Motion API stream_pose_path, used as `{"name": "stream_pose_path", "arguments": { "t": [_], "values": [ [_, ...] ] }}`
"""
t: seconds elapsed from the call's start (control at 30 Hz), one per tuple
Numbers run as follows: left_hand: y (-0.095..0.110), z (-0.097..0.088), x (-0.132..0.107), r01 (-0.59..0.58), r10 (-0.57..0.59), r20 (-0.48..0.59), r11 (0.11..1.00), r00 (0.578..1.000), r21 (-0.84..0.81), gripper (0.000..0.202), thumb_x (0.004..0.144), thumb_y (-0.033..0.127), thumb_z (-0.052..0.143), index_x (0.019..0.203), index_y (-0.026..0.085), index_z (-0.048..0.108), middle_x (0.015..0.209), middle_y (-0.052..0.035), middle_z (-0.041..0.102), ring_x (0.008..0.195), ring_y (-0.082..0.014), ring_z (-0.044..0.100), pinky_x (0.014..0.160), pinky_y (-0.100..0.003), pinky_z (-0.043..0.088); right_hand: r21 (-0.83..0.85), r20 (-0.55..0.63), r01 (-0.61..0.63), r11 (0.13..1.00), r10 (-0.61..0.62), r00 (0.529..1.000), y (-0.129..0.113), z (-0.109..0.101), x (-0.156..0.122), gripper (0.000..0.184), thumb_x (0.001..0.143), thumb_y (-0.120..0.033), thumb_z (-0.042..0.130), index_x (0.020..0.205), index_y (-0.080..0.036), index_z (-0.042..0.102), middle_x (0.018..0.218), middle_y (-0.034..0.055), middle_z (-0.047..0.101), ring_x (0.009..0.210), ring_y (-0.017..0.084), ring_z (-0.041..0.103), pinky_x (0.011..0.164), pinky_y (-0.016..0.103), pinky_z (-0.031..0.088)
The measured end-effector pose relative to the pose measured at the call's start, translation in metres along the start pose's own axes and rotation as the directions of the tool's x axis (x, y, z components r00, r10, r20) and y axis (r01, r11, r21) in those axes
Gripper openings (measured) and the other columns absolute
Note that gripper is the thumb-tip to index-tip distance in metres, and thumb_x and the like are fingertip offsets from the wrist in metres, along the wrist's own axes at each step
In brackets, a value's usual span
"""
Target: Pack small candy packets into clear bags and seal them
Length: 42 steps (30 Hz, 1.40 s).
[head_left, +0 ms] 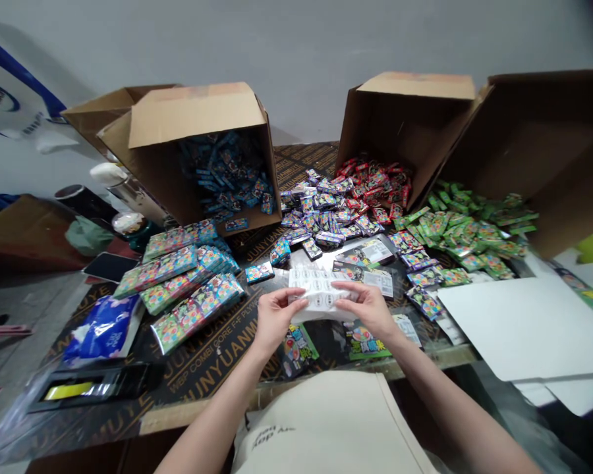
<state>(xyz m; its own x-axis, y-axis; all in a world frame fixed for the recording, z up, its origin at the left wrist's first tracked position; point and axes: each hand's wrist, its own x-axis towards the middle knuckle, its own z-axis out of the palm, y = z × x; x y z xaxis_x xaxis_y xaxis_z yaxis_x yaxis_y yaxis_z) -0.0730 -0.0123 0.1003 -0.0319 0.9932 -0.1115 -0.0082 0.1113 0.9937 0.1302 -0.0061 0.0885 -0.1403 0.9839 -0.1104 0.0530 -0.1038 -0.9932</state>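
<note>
A white sheet of round printed stickers [317, 283] is stretched between my two hands above the middle of the table's front part. My left hand [279, 313] pinches its left edge with thumb and fingers. At its right edge my right hand [370, 308] has a similar pinch. Beneath and behind the sheet lie flat printed packs [368, 252] with white labels. A colourful pack [299, 349] lies below my left hand, and a green-edged pack [366, 339] is partly covered by my right hand. One small blue packet [259, 272] sits just left of the sheet.
Cardboard boxes on their sides hold blue packets [227, 172], red packets [375, 181] and green packets [454, 227]. Purple packets [321, 204] are heaped between them. Wrapped multi-packs [197, 313], a blue bag [103, 329] and a tape dispenser [89, 385] lie left; white card [534, 322] lies right.
</note>
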Motion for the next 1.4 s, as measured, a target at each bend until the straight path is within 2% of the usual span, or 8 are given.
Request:
{"name": "stream_pose_path", "arguments": {
  "t": [0.13, 0.3, 0.47, 0.6, 0.77, 0.97, 1.23, 1.4],
  "values": [
    [-0.001, 0.003, 0.002, -0.037, 0.042, -0.068, 0.997, 0.997, 0.065, 0.032, 0.062, 0.03, 0.072, 0.091, 0.016, 0.069, 0.067, -0.0021, 0.067, 0.056, -0.0139, 0.056, 0.053, -0.023, 0.042, -0.205, -0.089, 0.077, 0.976, -0.097, 0.991, -0.003, 0.002, 0.0, 0.019, 0.073, -0.033, 0.063, 0.081, -0.017, 0.068, 0.074, 0.0033, 0.065, 0.066, 0.016, 0.056, 0.061, 0.028, 0.044],
    [0.001, -0.004, 0.008, 0.022, -0.023, 0.002, 0.988, 1.0, 0.156, 0.025, 0.057, 0.035, 0.075, 0.063, 0.013, 0.066, 0.049, 0.0024, 0.053, 0.046, -0.0083, 0.044, 0.045, -0.019, 0.032, -0.546, -0.089, 0.257, 0.797, -0.36, 0.929, -0.015, -0.008, -0.001, 0.017, 0.077, -0.034, 0.059, 0.069, -0.021, 0.066, 0.087, 0.0053, 0.06, 0.091, 0.022, 0.051, 0.08, 0.036, 0.039],
    [0.0, -0.007, 0.011, 0.193, -0.177, 0.213, 0.98, 0.961, -0.057, 0.026, 0.057, 0.034, 0.074, 0.062, 0.013, 0.059, 0.056, 0.0023, 0.056, 0.05, -0.0077, 0.048, 0.05, -0.019, 0.037, -0.27, 0.137, 0.017, 0.963, 0.021, 0.99, -0.015, -0.023, -0.003, 0.027, 0.08, -0.041, 0.052, 0.071, -0.016, 0.059, 0.06, -0.0011, 0.053, 0.055, 0.011, 0.047, 0.049, 0.022, 0.033],
    [-0.021, 0.005, 0.016, 0.166, -0.162, 0.117, 0.986, 0.98, -0.024, 0.024, 0.049, 0.026, 0.078, 0.06, 0.012, 0.06, 0.052, 0.0013, 0.057, 0.047, -0.0091, 0.049, 0.048, -0.02, 0.039, -0.105, 0.203, -0.175, 0.979, 0.193, 0.96, 0.003, -0.033, 0.003, 0.03, 0.071, -0.043, 0.062, 0.076, -0.014, 0.057, 0.06, -0.0021, 0.054, 0.049, 0.008, 0.044, 0.044, 0.018, 0.029],
    [-0.042, 0.02, 0.021, 0.196, -0.193, 0.118, 0.98, 0.974, -0.014, 0.027, 0.046, 0.024, 0.078, 0.065, 0.011, 0.064, 0.051, 0.0015, 0.058, 0.046, -0.0094, 0.05, 0.046, -0.02, 0.041, -0.162, 0.119, -0.097, 0.982, 0.117, 0.986, 0.031, -0.047, 0.018, 0.028, 0.059, -0.035, 0.072, 0.071, -0.013, 0.06, 0.064, -0.0016, 0.058, 0.055, 0.009, 0.048, 0.048, 0.019, 0.034],
    [-0.042, 0.021, 0.022, 0.242, -0.239, 0.181, 0.97, 0.954, 0.001, 0.024, 0.058, 0.034, 0.071, 0.065, 0.011, 0.068, 0.053, -0.0012, 0.061, 0.045, -0.0089, 0.049, 0.043, -0.019, 0.039, -0.281, 0.155, -0.098, 0.955, 0.146, 0.977, 0.038, -0.055, 0.02, 0.025, 0.068, -0.037, 0.064, 0.066, -0.013, 0.062, 0.055, -0.0014, 0.056, 0.05, 0.009, 0.046, 0.045, 0.019, 0.029],
    [-0.048, 0.02, 0.026, 0.249, -0.246, 0.193, 0.968, 0.95, 0.008, 0.022, 0.059, 0.032, 0.07, 0.063, 0.011, 0.067, 0.05, 0.0002, 0.059, 0.043, -0.0083, 0.047, 0.044, -0.02, 0.037, -0.421, 0.178, 0.265, 0.868, -0.207, 0.962, 0.029, -0.051, 0.021, 0.015, 0.076, -0.028, 0.059, 0.082, -0.017, 0.068, 0.089, 0.0057, 0.063, 0.087, 0.019, 0.056, 0.081, 0.034, 0.042],
    [-0.051, 0.02, 0.026, 0.218, -0.218, 0.194, 0.976, 0.956, 0.025, 0.023, 0.06, 0.032, 0.07, 0.065, 0.01, 0.067, 0.051, 0.0, 0.059, 0.044, -0.0077, 0.046, 0.045, -0.019, 0.035, -0.489, 0.205, 0.286, 0.824, -0.21, 0.956, 0.033, -0.05, 0.02, 0.025, 0.078, -0.026, 0.058, 0.102, -0.02, 0.064, 0.097, 0.0067, 0.061, 0.088, 0.018, 0.057, 0.083, 0.036, 0.043]
  ]
}}
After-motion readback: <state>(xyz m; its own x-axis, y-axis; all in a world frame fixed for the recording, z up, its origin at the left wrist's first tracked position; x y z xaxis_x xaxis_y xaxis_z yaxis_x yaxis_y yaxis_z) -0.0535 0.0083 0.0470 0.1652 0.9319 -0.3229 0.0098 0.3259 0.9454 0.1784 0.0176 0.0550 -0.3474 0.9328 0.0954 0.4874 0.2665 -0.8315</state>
